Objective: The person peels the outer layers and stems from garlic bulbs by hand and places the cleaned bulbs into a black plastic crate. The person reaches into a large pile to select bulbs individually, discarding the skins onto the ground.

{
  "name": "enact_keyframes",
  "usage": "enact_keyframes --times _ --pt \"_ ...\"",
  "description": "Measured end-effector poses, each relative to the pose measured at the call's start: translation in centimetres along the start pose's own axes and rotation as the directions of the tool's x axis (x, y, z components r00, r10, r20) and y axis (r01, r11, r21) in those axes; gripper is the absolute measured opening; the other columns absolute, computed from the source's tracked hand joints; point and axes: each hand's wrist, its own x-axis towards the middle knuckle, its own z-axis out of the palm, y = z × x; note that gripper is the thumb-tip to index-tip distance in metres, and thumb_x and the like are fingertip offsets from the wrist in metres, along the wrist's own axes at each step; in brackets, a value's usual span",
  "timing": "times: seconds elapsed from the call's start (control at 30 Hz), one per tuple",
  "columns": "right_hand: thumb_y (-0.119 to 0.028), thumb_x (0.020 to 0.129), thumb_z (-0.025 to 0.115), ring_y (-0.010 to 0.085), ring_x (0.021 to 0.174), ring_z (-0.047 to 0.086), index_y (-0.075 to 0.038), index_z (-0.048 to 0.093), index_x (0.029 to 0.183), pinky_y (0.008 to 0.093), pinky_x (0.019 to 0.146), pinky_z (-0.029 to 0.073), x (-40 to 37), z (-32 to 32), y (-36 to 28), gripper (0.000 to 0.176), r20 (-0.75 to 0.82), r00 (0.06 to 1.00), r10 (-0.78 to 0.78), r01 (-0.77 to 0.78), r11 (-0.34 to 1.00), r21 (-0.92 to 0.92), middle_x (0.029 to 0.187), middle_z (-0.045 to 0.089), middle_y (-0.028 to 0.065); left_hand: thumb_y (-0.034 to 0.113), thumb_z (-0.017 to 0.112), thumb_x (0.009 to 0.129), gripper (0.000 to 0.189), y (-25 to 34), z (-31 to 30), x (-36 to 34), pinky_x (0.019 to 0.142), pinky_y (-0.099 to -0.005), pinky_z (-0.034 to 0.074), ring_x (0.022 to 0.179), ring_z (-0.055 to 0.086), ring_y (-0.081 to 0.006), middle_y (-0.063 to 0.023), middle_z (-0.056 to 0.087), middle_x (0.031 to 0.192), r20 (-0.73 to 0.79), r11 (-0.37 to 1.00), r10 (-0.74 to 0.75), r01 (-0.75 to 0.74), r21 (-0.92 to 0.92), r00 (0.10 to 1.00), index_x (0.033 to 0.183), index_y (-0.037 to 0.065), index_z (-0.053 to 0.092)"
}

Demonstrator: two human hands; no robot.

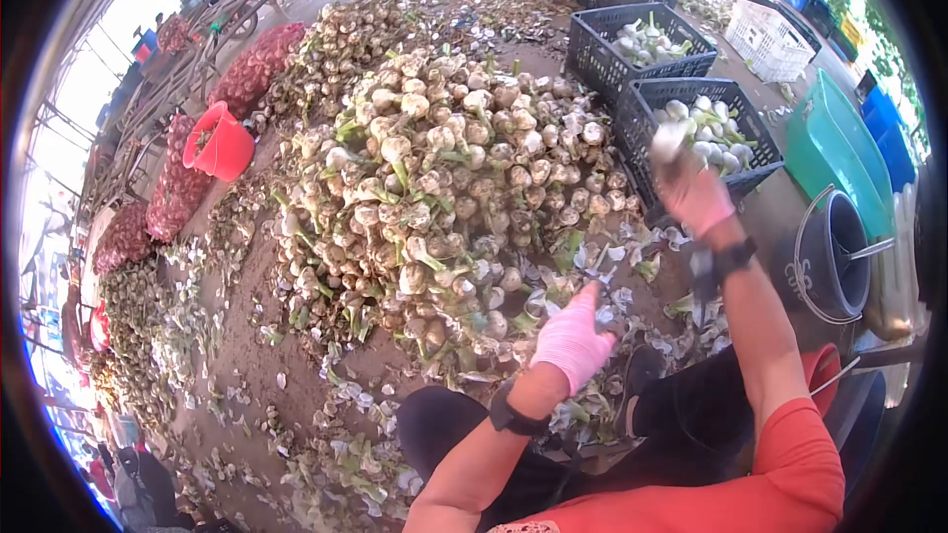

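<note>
My left hand (576, 338), in a pink glove, is low in front of my knees, over scattered peels at the near edge of a big heap of bulbs (444, 158) with green stems. Its fingers look curled, and what they hold is too small to make out. At the right, my right hand (694, 192), also gloved in pink, is raised beside a black crate (657, 92) of cleaned white bulbs (726, 128). A whitish, motion-blurred bulb (669, 141) shows at its fingertips.
Behind stands a second black crate (583, 39) with white bulbs, near a white crate (765, 39). To the right are a green tub (834, 133) and a dark bucket (808, 271). A red bucket (225, 150) and filled red net sacks (178, 192) lie left.
</note>
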Motion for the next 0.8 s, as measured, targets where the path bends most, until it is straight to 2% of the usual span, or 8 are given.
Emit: enact_keyframes --times 0.03,0.07,0.13,0.27,0.33,0.43,0.53,0.8 --pt "-0.004 0.094 0.043 0.0194 0.096 0.062 0.003 0.052 0.116 0.0308 0.082 0.054 2.6 -0.9 -1.2 0.024 -0.064 0.996 0.054 -0.017 0.882 0.471 0.107 0.062 0.0143 0.016 0.067 0.074 0.069 0.1 -0.1 0.0 0.088 -0.0388 0.048 0.101 0.060 -0.0358 -0.0207 0.061 0.113 0.042 0.999 0.027 -0.026 -0.029 0.999 0.136 0.006 0.038" --pt "-0.004 0.094 0.043 0.0194 0.096 0.062 0.003 0.052 0.116 0.0308 0.082 0.054 4.0 -0.7 0.1 0.024 -0.057 0.997 0.060 -0.026 0.880 0.474 0.107 0.062 0.0143 0.013 0.066 0.075 0.067 1.4 -1.1 -0.4 0.090 -0.0394 0.046 0.105 0.058 -0.0363 -0.0208 0.058 0.119 0.084 0.998 -0.031 0.026 0.053 0.996 0.135 0.006 0.039" --pt "-0.019 0.088 0.057 0.0242 0.094 0.065 -0.009 0.057 0.117 0.0330 0.075 0.053 6.2 -0.6 3.3 0.030 0.204 0.970 -0.128 0.133 0.991 -0.012 0.104 0.066 0.0085 0.013 0.066 0.075 0.066 1.0 -0.9 -0.6 0.091 -0.0395 0.046 0.108 0.056 -0.0364 -0.0209 0.056 0.122 0.080 1.000 0.015 -0.017 0.019 0.997 0.135 0.005 0.039" --pt "-0.003 0.081 0.059 0.0111 0.057 0.058 -0.001 0.066 0.094 0.0238 0.051 0.046 3.2 9.9 9.1 0.014 -0.003 0.959 0.284 -0.262 0.880 -0.397 0.072 0.065 0.0059 0.013 0.066 0.075 0.066 1.3 -2.2 -0.6 0.095 -0.0391 0.044 0.113 0.053 -0.0358 -0.0212 0.052 0.126 0.087 0.998 0.046 -0.042 -0.042 0.995 0.134 0.003 0.040" --pt "-0.002 0.078 0.054 0.0175 0.057 0.060 -0.002 0.068 0.084 0.0259 0.055 0.048 4.5 9.2 17.7 0.015 0.177 0.984 0.022 0.110 0.704 -0.701 0.065 0.064 0.0074 0.014 0.067 0.073 0.067 0.6 -2.1 -0.4 0.095 -0.0394 0.043 0.114 0.052 -0.0355 -0.0205 0.052 0.125 0.022 0.994 0.094 -0.092 -0.059 0.995 0.133 0.003 0.039" --pt "-0.016 0.074 0.066 0.0334 0.098 0.061 -0.006 0.059 0.113 0.0391 0.082 0.051 4.6 12.1 20.3 0.041 -0.036 0.978 0.204 -0.071 0.166 -0.984 0.109 0.063 0.0177 0.014 0.068 0.073 0.067 0.5 -3.2 0.0 0.095 -0.0396 0.043 0.114 0.051 -0.0356 -0.0201 0.052 0.124 0.031 0.991 0.056 -0.052 -0.122 0.998 0.133 0.003 0.039" --pt "-0.016 0.072 0.069 0.0334 0.111 0.056 -0.010 0.048 0.126 0.0420 0.088 0.048 5.8 14.5 21.7 0.059 -0.119 0.955 0.272 -0.130 0.020 -0.991 0.125 0.053 0.0185 0.013 0.068 0.073 0.067 0.8 -4.3 0.2 0.095 -0.0398 0.043 0.114 0.051 -0.0358 -0.0199 0.052 0.124 0.061 0.989 0.001 0.008 -0.147 0.998 0.132 0.003 0.040" --pt "-0.019 0.075 0.065 0.0382 0.099 0.058 -0.012 0.060 0.109 0.0415 0.085 0.048 2.9 13.3 25.8 0.035 0.034 0.994 0.101 -0.001 0.330 -0.944 0.107 0.060 0.0208 0.013 0.068 0.072 0.069 0.0 -4.2 0.9 0.097 -0.0400 0.042 0.116 0.050 -0.0357 -0.0210 0.051 0.126 0.061 0.990 -0.017 0.026 -0.136 0.998 0.134 0.005 0.040"
